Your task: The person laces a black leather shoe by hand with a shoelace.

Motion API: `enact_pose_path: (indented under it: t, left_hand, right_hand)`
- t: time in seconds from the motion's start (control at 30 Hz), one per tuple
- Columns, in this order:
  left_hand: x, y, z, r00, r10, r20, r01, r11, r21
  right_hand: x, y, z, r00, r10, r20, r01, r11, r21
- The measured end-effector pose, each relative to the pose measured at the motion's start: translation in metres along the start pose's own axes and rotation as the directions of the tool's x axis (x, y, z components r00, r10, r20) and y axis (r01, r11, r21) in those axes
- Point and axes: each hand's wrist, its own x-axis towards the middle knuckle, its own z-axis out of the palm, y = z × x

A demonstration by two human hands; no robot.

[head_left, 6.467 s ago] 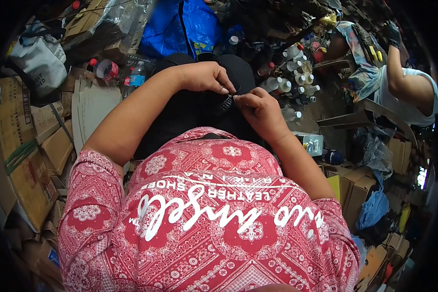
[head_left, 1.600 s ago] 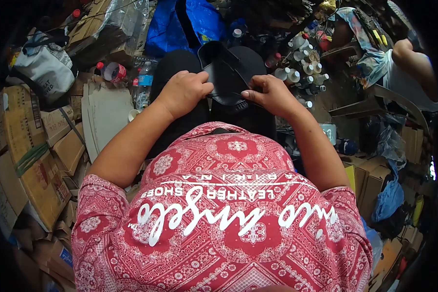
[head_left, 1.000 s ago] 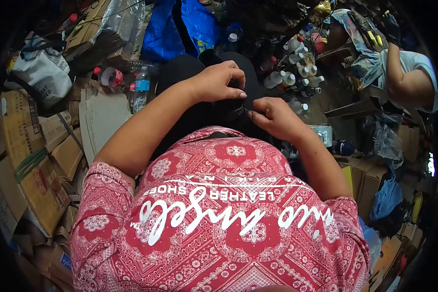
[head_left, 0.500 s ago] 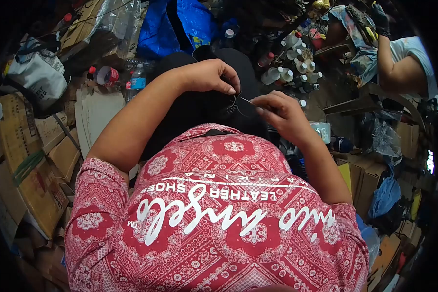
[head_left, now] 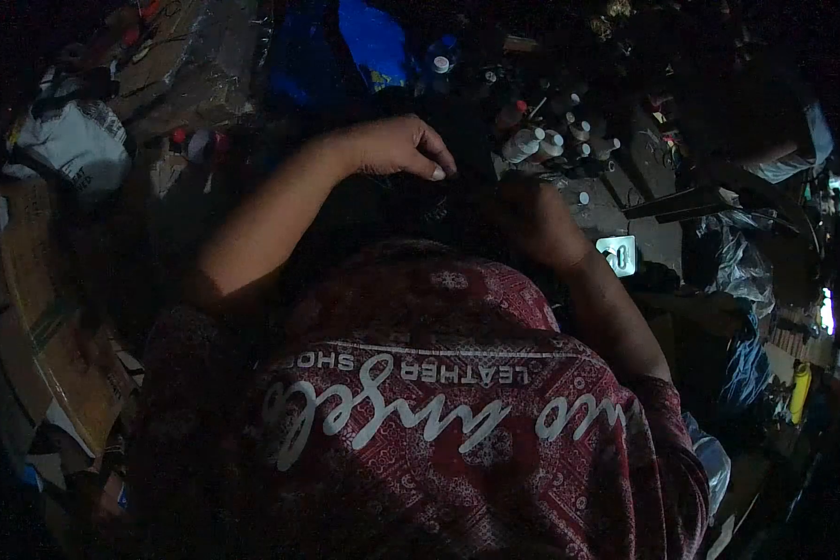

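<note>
My left hand [head_left: 394, 147] arched over the dark piece [head_left: 434, 207], which sat between my two hands, just beyond the front of my shirt [head_left: 467, 411]. Only a few faint marks showed on it; its outline was lost in shadow. My left thumb and forefinger curled close together at the tips, but I could not tell whether they pinched anything. My right hand [head_left: 535, 215] was at the other side of the piece, so deep in the dark that I could not make out its fingers or say how its grip stood. A lit tin [head_left: 618, 256] was just beside my right forearm. Past that hand stood bottles [head_left: 523, 145]; ahead was a blue bag [head_left: 375, 42], and cardboard [head_left: 65, 383] lay off to my left.
</note>
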Motion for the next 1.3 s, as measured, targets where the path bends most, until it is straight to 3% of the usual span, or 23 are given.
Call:
enact_pose_path:
  t: [0.07, 0.13, 0.23, 0.27, 0.33, 0.43, 0.57, 0.67, 0.73, 0.87, 0.97, 1.03, 1.07, 1.13, 1.3]
  left_hand:
    - [0.000, -0.002, 0.000, 1.000, 0.029, 0.004, -0.029, 0.999, 0.032]
    - [-0.001, -0.002, 0.001, 1.000, 0.010, 0.003, -0.010, 1.000, -0.005]
    - [-0.004, 0.001, 0.002, 1.000, 0.018, -0.016, -0.018, 1.000, -0.006]
    - [-0.004, 0.002, 0.001, 1.000, 0.019, -0.016, -0.019, 1.000, -0.007]
    - [-0.003, 0.002, 0.001, 0.999, 0.042, -0.010, -0.042, 0.999, 0.001]
    - [0.005, -0.005, 0.000, 0.998, 0.055, -0.014, -0.055, 0.998, 0.035]
    - [0.004, -0.001, 0.000, 0.999, 0.023, -0.039, -0.021, 0.999, 0.041]
    - [0.002, 0.000, 0.000, 0.999, -0.004, -0.054, 0.007, 0.998, 0.066]
    - [0.000, -0.001, 0.002, 0.999, 0.021, -0.033, -0.021, 1.000, -0.009]
    - [-0.001, -0.002, 0.004, 0.999, 0.005, -0.034, -0.008, 0.996, -0.091]
    - [-0.003, -0.001, 0.002, 1.000, -0.017, -0.025, 0.015, 0.997, -0.079]
    - [-0.003, -0.002, 0.002, 1.000, 0.018, -0.018, -0.020, 0.997, -0.072]
    - [-0.001, -0.006, -0.002, 0.995, 0.092, 0.047, -0.084, 0.985, -0.150]
    - [0.000, -0.009, -0.001, 0.994, 0.106, 0.032, -0.099, 0.981, -0.166]
    - [-0.002, -0.003, -0.001, 0.998, 0.064, 0.025, -0.060, 0.986, -0.153]
  right_hand:
    - [0.001, 0.005, 0.004, 1.000, -0.019, 0.009, 0.019, 0.999, -0.042]
    - [0.001, 0.014, 0.011, 0.978, -0.201, -0.051, 0.191, 0.970, -0.147]
    - [-0.002, 0.021, 0.024, 0.940, -0.321, -0.114, 0.288, 0.928, -0.238]
    - [-0.002, 0.026, 0.029, 0.940, -0.321, -0.113, 0.288, 0.927, -0.239]
    - [-0.002, 0.027, 0.034, 0.979, -0.151, -0.134, 0.110, 0.955, -0.275]
    - [0.005, 0.009, 0.016, 0.965, -0.254, -0.059, 0.224, 0.923, -0.313]
    - [0.008, 0.007, 0.011, 0.950, -0.302, -0.076, 0.252, 0.890, -0.381]
    - [0.011, 0.024, 0.021, 0.970, -0.225, -0.092, 0.198, 0.952, -0.234]
    - [0.012, 0.037, 0.022, 0.978, -0.193, -0.085, 0.202, 0.971, 0.127]
    - [0.008, 0.047, 0.030, 0.981, -0.188, -0.039, 0.191, 0.980, 0.061]
    - [0.001, 0.044, 0.039, 0.983, -0.109, -0.146, 0.134, 0.975, 0.177]
    - [-0.002, 0.033, 0.036, 0.980, -0.132, -0.147, 0.122, 0.990, -0.071]
    - [-0.003, 0.008, 0.032, 0.969, -0.142, -0.203, 0.137, 0.990, -0.041]
    - [-0.002, 0.004, 0.034, 0.964, -0.141, -0.225, 0.136, 0.990, -0.039]
    - [0.005, 0.002, 0.025, 0.970, -0.157, -0.184, 0.150, 0.987, -0.050]
